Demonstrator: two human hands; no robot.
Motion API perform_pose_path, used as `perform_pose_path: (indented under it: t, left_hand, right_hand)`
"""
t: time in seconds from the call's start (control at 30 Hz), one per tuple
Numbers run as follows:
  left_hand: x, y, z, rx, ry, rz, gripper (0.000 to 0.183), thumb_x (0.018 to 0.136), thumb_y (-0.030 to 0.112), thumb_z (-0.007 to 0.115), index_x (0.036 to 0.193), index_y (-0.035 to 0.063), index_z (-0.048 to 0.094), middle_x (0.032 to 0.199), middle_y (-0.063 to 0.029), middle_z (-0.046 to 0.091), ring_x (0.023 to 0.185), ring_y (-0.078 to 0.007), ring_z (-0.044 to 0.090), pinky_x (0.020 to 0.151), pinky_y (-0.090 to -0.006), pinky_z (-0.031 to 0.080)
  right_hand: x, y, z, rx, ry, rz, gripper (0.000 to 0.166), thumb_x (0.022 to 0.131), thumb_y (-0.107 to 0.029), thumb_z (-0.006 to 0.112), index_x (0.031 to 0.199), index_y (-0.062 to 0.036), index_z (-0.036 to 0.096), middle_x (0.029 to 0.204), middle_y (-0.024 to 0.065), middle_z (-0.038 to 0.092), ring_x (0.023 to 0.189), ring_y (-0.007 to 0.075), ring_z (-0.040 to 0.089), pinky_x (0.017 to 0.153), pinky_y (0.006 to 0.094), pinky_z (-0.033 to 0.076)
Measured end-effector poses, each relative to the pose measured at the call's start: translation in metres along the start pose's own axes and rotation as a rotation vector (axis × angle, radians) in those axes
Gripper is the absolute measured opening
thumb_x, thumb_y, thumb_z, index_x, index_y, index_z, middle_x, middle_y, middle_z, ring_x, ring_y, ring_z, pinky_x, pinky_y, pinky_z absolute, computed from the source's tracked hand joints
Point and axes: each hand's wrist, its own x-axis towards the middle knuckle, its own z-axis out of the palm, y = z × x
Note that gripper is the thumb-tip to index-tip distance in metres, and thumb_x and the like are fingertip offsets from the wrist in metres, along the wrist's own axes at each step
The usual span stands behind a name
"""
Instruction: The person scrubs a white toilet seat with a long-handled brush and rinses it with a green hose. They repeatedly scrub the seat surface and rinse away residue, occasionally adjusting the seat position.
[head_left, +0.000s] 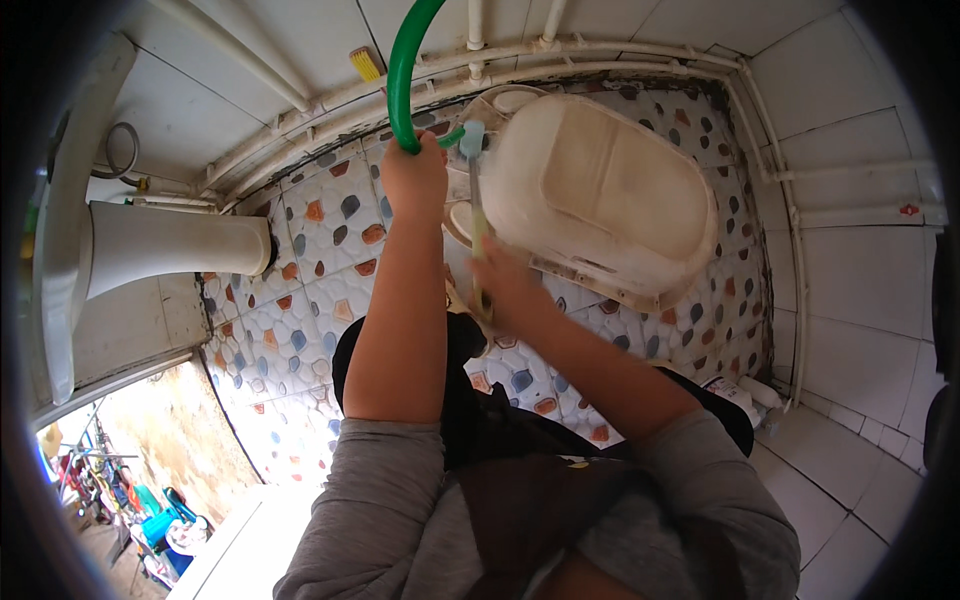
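Note:
My left hand (416, 176) is closed around a green hose (405, 82), whose short end points right, towards the brush head. A long-handled brush (475, 191) with a pale bristle head is in my right hand (510, 285), which is blurred. The brush head is by the left end of an upturned, stained plastic tub (615, 187) on the pebble-patterned tile floor (307, 300). Round pale parts of the tub's base or stand show at its left side; what they are exactly, I cannot tell.
White pipes (570, 56) run along the tiled walls. A basin pedestal (180, 244) stands at the left. A yellow brush (365, 64) sits near the pipes. White containers (731, 394) stand at the lower right. Through the opening at the lower left, assorted items (157, 529) are visible.

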Motion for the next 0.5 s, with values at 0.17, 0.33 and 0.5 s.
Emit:
perform_pose_path:
  t: [0.17, 0.33, 0.5]
  left_hand:
    - [-0.006, 0.009, 0.011, -0.038, -0.059, -0.024, 0.014, 0.087, 0.008, 0.058, 0.096, -0.0033, 0.059, 0.076, -0.0109, 0.064, 0.061, -0.0151, 0.064, 0.052, -0.0239, 0.05]
    - [-0.005, 0.008, 0.003, -0.065, -0.049, -0.074, 0.015, 0.087, 0.007, 0.058, 0.096, -0.0048, 0.058, 0.077, -0.0127, 0.063, 0.062, -0.0166, 0.065, 0.053, -0.0251, 0.053]
    - [-0.011, 0.014, -0.006, -0.078, -0.048, -0.091, 0.018, 0.087, 0.008, 0.058, 0.098, -0.0067, 0.056, 0.078, -0.0138, 0.063, 0.062, -0.0173, 0.065, 0.054, -0.0262, 0.054]
  right_hand:
    - [0.045, 0.063, 0.001, 0.066, 0.214, 0.036, 0.038, 0.072, -0.008, 0.066, 0.108, -0.0023, 0.056, 0.128, 0.031, 0.042, 0.111, 0.0429, 0.049, 0.095, 0.0415, 0.043]
    - [-0.022, 0.007, 0.011, 0.073, 0.081, -0.133, 0.036, 0.074, -0.016, 0.069, 0.104, -0.0016, 0.057, 0.131, 0.0316, 0.04, 0.117, 0.0454, 0.047, 0.095, 0.0423, 0.044]
    - [-0.023, -0.002, 0.008, 0.115, 0.202, -0.021, 0.027, 0.074, -0.013, 0.068, 0.099, -0.0046, 0.061, 0.125, 0.0286, 0.05, 0.106, 0.0418, 0.056, 0.091, 0.0428, 0.047]
